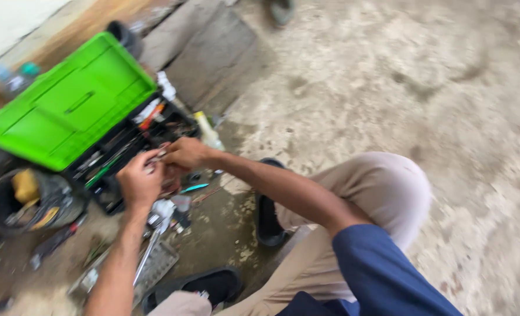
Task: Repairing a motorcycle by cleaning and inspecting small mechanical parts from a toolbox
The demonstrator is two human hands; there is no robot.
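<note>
Hands (140,182) (185,153) meet over the toolbox (73,105), seemingly pinching a small blurred tool (156,157).

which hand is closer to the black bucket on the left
Left. The left hand sits just right of the black bucket, above the scattered tools. The right hand is farther right and higher, by the open green toolbox. Both hands pinch a small metal piece between them.
</note>
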